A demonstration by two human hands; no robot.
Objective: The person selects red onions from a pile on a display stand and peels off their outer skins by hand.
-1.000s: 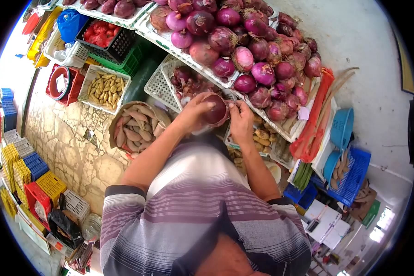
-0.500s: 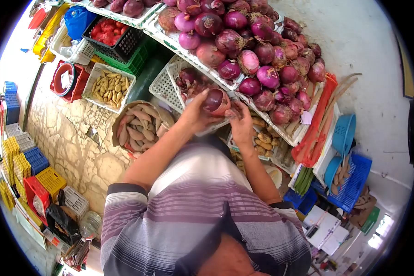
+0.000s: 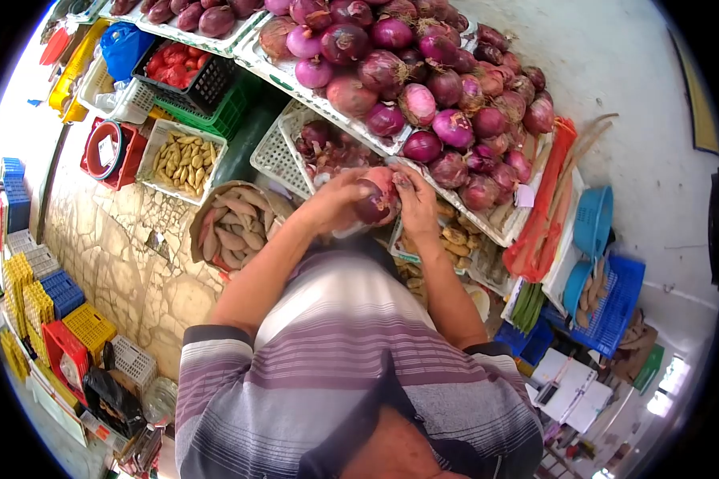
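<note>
A red onion [image 3: 378, 196] is held in front of my body. My left hand [image 3: 335, 201] is wrapped round its left side. My right hand [image 3: 416, 201] has its fingers closed on the onion's upper right side, where loose papery skin shows. Just beyond my hands, a white crate [image 3: 295, 132] holds onion skins [image 3: 339, 152] and a dark onion. Past it, a large heap of red onions [image 3: 447, 88] fills a white tray [image 3: 327, 100].
To the left are a sack of sweet potatoes [image 3: 240, 223], a white basket of small yellowish tubers [image 3: 185, 162] and a black crate with red bags [image 3: 208, 86]. At the right lie red netting [image 3: 545, 207], blue-green baskets [image 3: 596, 211] and a blue crate [image 3: 619, 307].
The onion has turned between my hands, and its lighter, skin-covered side now faces up on the right. The whole view has shifted slightly.
</note>
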